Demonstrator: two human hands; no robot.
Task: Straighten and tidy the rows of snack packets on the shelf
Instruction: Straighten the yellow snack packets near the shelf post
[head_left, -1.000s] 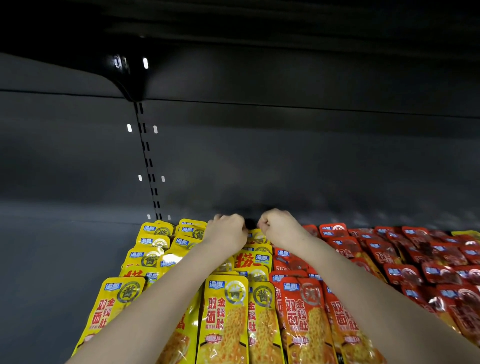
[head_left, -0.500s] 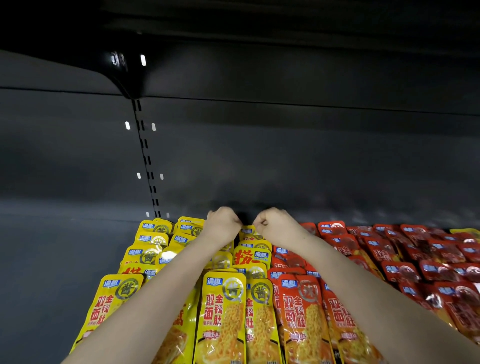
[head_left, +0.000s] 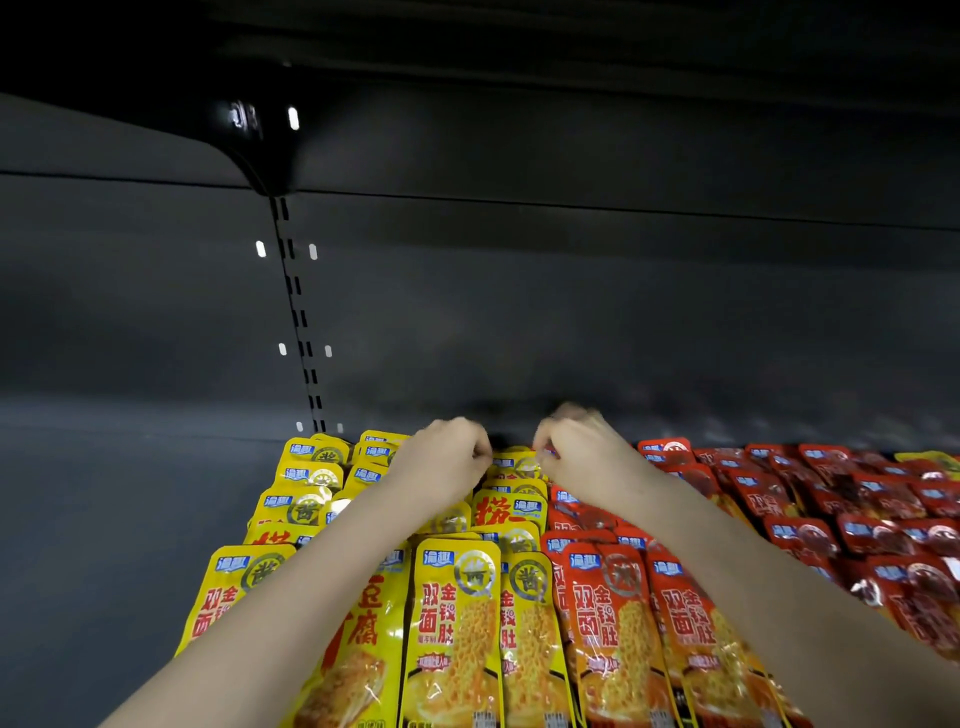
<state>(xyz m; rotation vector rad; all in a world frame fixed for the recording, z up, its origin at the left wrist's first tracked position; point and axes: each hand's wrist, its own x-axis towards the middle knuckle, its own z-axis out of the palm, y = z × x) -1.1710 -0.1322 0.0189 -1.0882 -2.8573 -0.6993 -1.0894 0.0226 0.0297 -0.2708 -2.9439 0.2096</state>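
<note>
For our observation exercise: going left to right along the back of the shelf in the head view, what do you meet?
Bare grey shelf → yellow packets → left hand → right hand → red packets.

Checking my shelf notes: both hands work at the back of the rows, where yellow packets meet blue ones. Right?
No: the packets beside the yellow packets are red packets, not blue. The head view shows the left hand and right hand at the back of the rows, where yellow meets red.

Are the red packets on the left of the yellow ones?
No, the red packets lie to the right of the yellow packets.
</note>
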